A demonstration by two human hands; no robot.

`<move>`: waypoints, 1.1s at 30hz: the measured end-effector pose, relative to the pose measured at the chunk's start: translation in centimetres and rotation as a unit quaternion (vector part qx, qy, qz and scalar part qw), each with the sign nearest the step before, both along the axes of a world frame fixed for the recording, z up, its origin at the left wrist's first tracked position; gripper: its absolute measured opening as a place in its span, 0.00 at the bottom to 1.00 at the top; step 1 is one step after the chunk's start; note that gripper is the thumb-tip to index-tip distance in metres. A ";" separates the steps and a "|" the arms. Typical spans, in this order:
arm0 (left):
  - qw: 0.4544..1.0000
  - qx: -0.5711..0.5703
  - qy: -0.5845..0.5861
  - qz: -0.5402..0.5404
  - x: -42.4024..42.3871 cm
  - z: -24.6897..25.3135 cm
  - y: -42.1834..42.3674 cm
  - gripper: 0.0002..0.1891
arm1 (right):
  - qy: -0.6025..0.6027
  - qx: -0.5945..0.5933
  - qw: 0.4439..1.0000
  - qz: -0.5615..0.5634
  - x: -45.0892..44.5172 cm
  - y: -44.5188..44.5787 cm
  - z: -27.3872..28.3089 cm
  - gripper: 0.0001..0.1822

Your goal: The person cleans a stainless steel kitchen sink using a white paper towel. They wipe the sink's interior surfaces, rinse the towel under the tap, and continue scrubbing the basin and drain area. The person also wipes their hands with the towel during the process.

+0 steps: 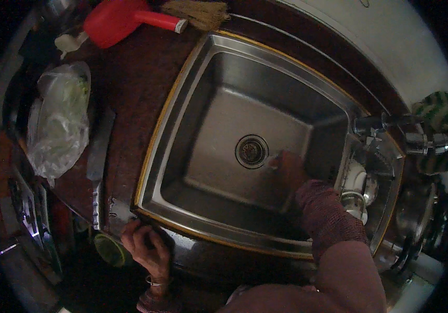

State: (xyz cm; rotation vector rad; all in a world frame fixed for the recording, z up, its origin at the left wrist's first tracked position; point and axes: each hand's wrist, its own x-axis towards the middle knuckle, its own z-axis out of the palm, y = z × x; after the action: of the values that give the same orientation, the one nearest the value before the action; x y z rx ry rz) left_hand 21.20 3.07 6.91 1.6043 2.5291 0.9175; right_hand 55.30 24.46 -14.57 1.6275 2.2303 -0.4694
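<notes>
A square stainless-steel sink point(177, 172) lies before me, with a round drain strainer point(251, 151) in its floor. My right hand point(288, 166) reaches down into the basin, just right of the drain. It is dim and blurred, so whether its fingers hold something cannot be made out. At the front edge of the dark countertop point(130, 98), by the sink's near left corner, rests my left hand point(145, 244), its fingers bent and nothing visible in them. A cleaver-like knife point(101, 148) lies on the counter beyond that hand, handle towards me.
Left of the knife is a clear plastic bag point(61, 121) with pale green vegetables. A red plastic scoop point(116, 21) and a straw brush point(198, 13) lie at the back. The faucet point(372, 124) and white cups point(354, 197) stand on the right; a green basket point(109, 249) sits below the counter.
</notes>
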 end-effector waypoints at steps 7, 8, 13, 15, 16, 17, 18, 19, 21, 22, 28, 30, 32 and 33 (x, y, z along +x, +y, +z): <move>1.000 -0.003 -0.018 -0.020 0.8 2.5 2.0 0.04 | -0.031 0.163 0.969 -0.185 1.2 7.1 0.5 0.21; 1.000 -0.008 -0.014 -0.019 0.9 2.6 2.0 0.04 | -0.024 0.151 0.974 -0.169 0.9 7.1 0.5 0.20; 0.999 -0.033 0.010 0.005 -0.6 -1.1 -1.3 0.03 | 0.082 0.148 0.978 0.121 1.5 -1.6 -5.3 0.16; 0.999 -0.034 0.005 0.024 -0.8 -1.3 -2.0 0.03 | 0.098 -0.023 0.976 0.192 -5.5 -5.7 3.0 0.16; 1.000 -0.025 -0.002 0.010 -0.7 -0.9 -1.2 0.03 | 0.126 -0.016 0.968 0.214 -5.3 -7.9 1.4 0.16; 1.000 -0.006 -0.007 -0.005 -0.2 0.0 0.1 0.03 | 0.157 -0.011 0.957 0.244 -5.5 -9.9 -0.4 0.15; 1.000 0.010 -0.012 -0.018 0.2 0.6 0.9 0.03 | 0.208 0.002 0.949 0.239 -6.3 -10.5 -2.2 0.15; 1.000 0.007 -0.015 -0.016 0.2 0.6 1.1 0.03 | 0.258 0.013 0.937 0.236 -7.8 -10.4 -2.0 0.15; 1.000 0.002 -0.021 -0.007 0.2 0.6 0.9 0.04 | 0.305 -0.078 0.932 0.182 -12.7 -8.1 -0.6 0.14; 1.000 0.000 -0.021 -0.010 0.2 0.6 0.9 0.04 | 0.256 0.007 0.947 0.194 -14.4 -7.1 0.1 0.13; 1.000 -0.016 -0.010 -0.014 0.2 0.8 0.7 0.05 | 0.194 0.307 0.922 0.136 -10.0 5.3 -1.4 0.11; 1.000 -0.017 -0.023 -0.009 0.5 0.9 0.9 0.05 | 0.065 0.264 0.962 0.028 -5.2 7.9 -1.5 0.13; 0.999 -0.023 -0.020 -0.016 0.4 1.0 1.1 0.05 | -0.020 0.226 0.971 -0.074 -2.9 8.8 -1.1 0.15; 0.999 -0.027 -0.013 -0.016 0.3 1.1 1.0 0.05 | -0.035 0.212 0.970 -0.117 -2.9 9.0 -0.8 0.15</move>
State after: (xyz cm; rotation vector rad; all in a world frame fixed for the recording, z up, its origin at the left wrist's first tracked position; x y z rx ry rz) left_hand 21.50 4.08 7.97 1.6033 2.4807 0.8543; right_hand 52.43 33.50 -15.40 2.0959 2.2004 0.0205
